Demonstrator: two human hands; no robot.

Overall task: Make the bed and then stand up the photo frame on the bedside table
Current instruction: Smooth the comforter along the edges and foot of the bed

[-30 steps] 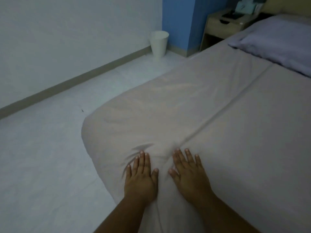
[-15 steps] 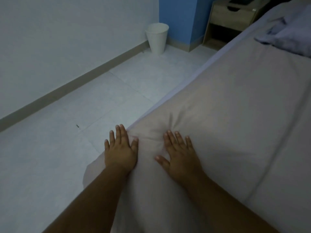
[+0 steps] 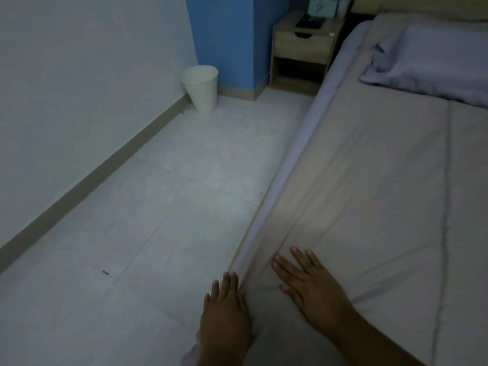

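Both hands lie flat and empty at six o'clock: left hand (image 3: 224, 310) on the bed's edge, right hand (image 3: 309, 286) smoothing the blanket (image 3: 369, 180). Bed looks nearly made. At twelve o'clock, the worktop (image 3: 303, 35) carries a dark flat object, possibly the photo frame (image 3: 310, 22), not yet stood up.

At about 5 o'clock the right hand (image 3: 314, 291) lies flat, fingers spread, on the beige cover (image 3: 369, 180) of the bed, creases fanning out from it. Just beside it at 6 o'clock the left hand (image 3: 225, 315) presses flat against the bed's side edge, fingers straight. A pale lilac sheet (image 3: 295, 154) runs along that edge toward 1 o'clock. A lilac pillow (image 3: 433, 59) lies at 2 o'clock. At 12 o'clock stands the wooden bedside table (image 3: 303, 46), dark items on top; what they are is unclear. A white bin (image 3: 202, 87) stands at 11 o'clock on the tiled floor (image 3: 132, 233)
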